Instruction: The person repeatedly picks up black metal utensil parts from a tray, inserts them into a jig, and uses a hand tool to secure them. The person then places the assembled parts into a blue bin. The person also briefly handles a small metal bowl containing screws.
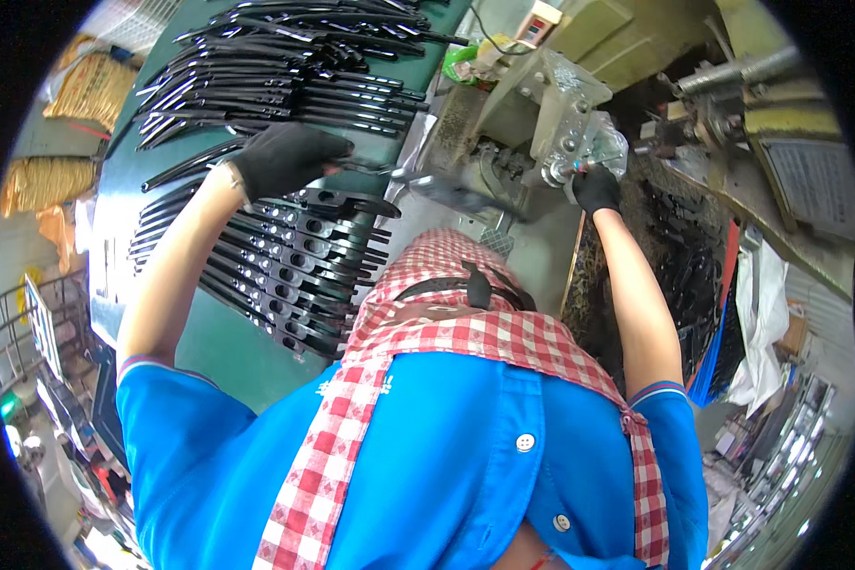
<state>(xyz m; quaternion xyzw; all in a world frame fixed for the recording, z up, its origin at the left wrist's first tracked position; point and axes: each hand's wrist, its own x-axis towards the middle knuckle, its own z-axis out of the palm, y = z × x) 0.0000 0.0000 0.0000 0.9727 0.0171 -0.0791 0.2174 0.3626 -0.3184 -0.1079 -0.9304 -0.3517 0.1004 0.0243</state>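
Note:
My left hand (290, 157), in a black glove, is closed over the green table. From its fingers a long black metal part (451, 195) reaches right toward the press-like machine (551, 123), its far end smeared by motion. Below that hand lies a row of black metal parts (299, 261) with round holes, side by side. My right hand (597, 190), also black-gloved, is closed beside the machine's round metal fitting, near clear plastic wrap (610, 142). What its fingers hold is hidden.
More slim black parts (275, 85) are heaped across the far end of the green table (247, 356). Dark metal pieces (679, 247) lie in a trough beyond my right forearm. A white sack (760, 313) hangs at the right. Yellowish bundles (52, 185) stand at the left.

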